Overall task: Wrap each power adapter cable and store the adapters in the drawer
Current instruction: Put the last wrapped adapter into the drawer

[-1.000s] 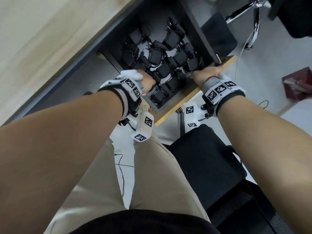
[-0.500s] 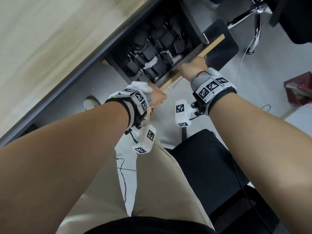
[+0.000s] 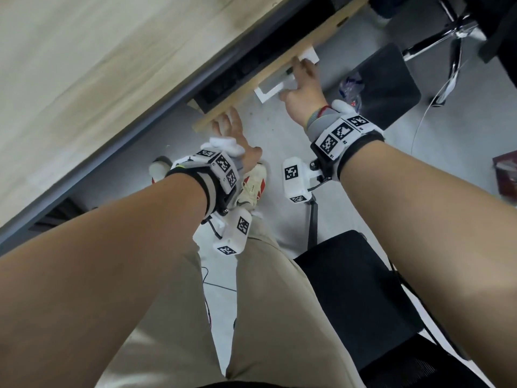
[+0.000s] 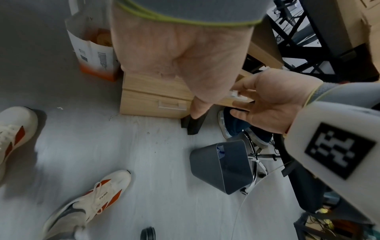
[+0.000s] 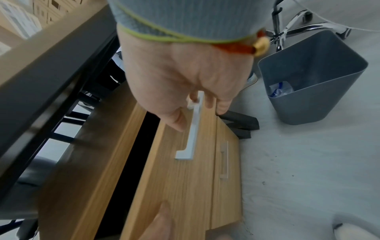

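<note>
The wooden drawer front point(image 3: 268, 63) sits almost flush under the desk, leaving a thin dark gap point(image 3: 237, 70). What lies inside is too dark to make out. My right hand point(image 3: 303, 82) lies on the white handle point(image 3: 272, 89), its fingers point(image 5: 209, 102) nearly straight and straddling the bar's upper end point(image 5: 194, 123). The left wrist view also shows the right hand point(image 4: 267, 100) with its palm flat against the front. My left hand point(image 3: 230, 130) touches the front's left end with spread fingers. No adapter shows in any view.
A light wooden desk top point(image 3: 98, 65) overhangs the drawer. A second drawer point(image 4: 156, 104) sits below. A grey waste bin point(image 3: 383, 85) and a chrome chair base point(image 3: 447, 32) stand to the right. A paper bag point(image 4: 92, 53) stands left of the cabinet. My shoes point(image 3: 251, 186) and a black seat point(image 3: 349, 289) are close.
The drawer has slid from wide open to nearly closed, hiding the adapters. Both hands moved forward with its front, and the right hand shifted from the top edge to the handle.
</note>
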Demonstrator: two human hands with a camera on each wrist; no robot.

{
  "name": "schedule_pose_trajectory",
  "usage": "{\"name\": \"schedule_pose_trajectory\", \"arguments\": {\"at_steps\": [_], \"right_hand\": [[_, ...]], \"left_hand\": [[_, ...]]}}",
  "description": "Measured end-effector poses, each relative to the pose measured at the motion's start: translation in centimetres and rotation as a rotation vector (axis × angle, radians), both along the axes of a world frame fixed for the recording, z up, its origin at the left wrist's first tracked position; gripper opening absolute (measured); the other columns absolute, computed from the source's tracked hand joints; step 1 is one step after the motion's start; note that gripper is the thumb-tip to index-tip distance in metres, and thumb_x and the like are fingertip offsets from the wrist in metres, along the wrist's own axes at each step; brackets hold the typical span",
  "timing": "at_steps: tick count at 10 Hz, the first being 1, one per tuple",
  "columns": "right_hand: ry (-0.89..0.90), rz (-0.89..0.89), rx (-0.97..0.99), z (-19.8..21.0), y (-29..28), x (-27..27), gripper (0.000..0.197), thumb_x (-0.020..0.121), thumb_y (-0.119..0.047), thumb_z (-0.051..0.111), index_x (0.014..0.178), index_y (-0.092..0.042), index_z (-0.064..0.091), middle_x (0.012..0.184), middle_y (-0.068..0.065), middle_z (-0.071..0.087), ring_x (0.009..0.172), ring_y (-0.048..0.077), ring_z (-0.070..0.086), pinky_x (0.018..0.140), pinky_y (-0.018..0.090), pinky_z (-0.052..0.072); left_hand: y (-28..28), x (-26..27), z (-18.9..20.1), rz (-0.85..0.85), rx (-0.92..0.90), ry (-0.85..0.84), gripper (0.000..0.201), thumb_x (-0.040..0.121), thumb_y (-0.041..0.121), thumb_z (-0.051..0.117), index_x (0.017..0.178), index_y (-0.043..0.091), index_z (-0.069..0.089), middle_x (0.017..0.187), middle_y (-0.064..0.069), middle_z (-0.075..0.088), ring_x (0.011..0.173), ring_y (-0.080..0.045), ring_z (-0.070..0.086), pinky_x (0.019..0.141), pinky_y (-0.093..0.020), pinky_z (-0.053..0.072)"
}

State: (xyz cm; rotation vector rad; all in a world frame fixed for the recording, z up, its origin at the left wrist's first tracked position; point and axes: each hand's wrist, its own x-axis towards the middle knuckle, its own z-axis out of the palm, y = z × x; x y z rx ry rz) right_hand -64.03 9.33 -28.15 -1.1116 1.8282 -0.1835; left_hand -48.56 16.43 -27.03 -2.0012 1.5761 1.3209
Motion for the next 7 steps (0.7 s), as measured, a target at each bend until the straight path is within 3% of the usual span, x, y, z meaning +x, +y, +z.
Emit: {"name": "schedule_pose_trajectory", "arguments": {"at_steps": [1,2,3,4,5,7], "right_hand": [[-0.021,0.061,-0.017,-0.3,-1.2,0.8,0.074,0.093,-0.003,0.047,0.157,-0.019,0.013,0.165,0.004,-0.005,0.152,0.018,0.007,0.099,0.006,0.017],[-0.026,0.137,-0.046,-0.7,-2.8,1.5,0.081,0.091,0.001,0.047,0.157,-0.019,0.006,0.165,0.005,-0.009,0.152,0.020,0.010,0.098,0.008,0.025],[0.022,0.225,-0.058,-1.0,-4.2,1.9,0.081,0.092,0.001,0.047,0.158,-0.022,0.004,0.165,0.003,-0.010,0.150,0.019,0.018,0.085,0.005,0.031],[0.077,0.268,-0.073,-0.8,-5.3,2.1,0.078,0.092,-0.001,0.048,0.157,-0.022,0.010,0.165,-0.001,-0.004,0.139,0.016,0.036,0.080,0.009,0.032],[0.096,0.264,-0.064,-1.0,-6.1,2.2,0.074,0.093,-0.005,0.050,0.157,-0.018,0.016,0.165,-0.002,0.003,0.140,0.017,0.036,0.084,0.006,0.027],[0.093,0.295,-0.108,-0.9,-6.3,1.7,0.064,0.090,-0.009,0.053,0.151,-0.019,0.034,0.162,0.002,0.020,0.145,0.021,0.029,0.098,0.013,0.029]], "left_hand": [[-0.8,1.0,-1.8,0.079,-0.044,0.029,0.104,0.087,0.030,0.067,0.155,0.008,-0.009,0.164,-0.013,-0.006,0.150,-0.035,-0.010,0.121,-0.047,-0.001],[-2.0,1.4,-2.3,0.158,-0.089,0.015,0.101,0.087,0.026,0.067,0.155,0.009,-0.007,0.164,-0.012,-0.007,0.150,-0.034,-0.009,0.122,-0.045,-0.003],[-3.0,2.0,-1.7,0.196,-0.154,0.018,0.096,0.088,0.024,0.066,0.155,0.009,-0.002,0.164,-0.013,-0.005,0.151,-0.032,-0.003,0.122,-0.043,-0.001],[-3.7,3.0,-1.0,0.210,-0.083,0.031,0.086,0.095,0.025,0.057,0.156,0.011,-0.002,0.164,-0.013,-0.005,0.151,-0.032,0.000,0.121,-0.046,0.004],[-4.2,2.5,0.3,0.195,-0.060,-0.018,0.081,0.097,0.026,0.053,0.156,0.011,0.001,0.164,-0.013,-0.003,0.151,-0.032,0.004,0.121,-0.046,0.007],[-4.4,2.6,0.3,0.160,-0.067,-0.029,0.082,0.097,0.026,0.053,0.156,0.013,-0.001,0.163,-0.017,0.005,0.149,-0.037,0.012,0.121,-0.049,0.013]]}}
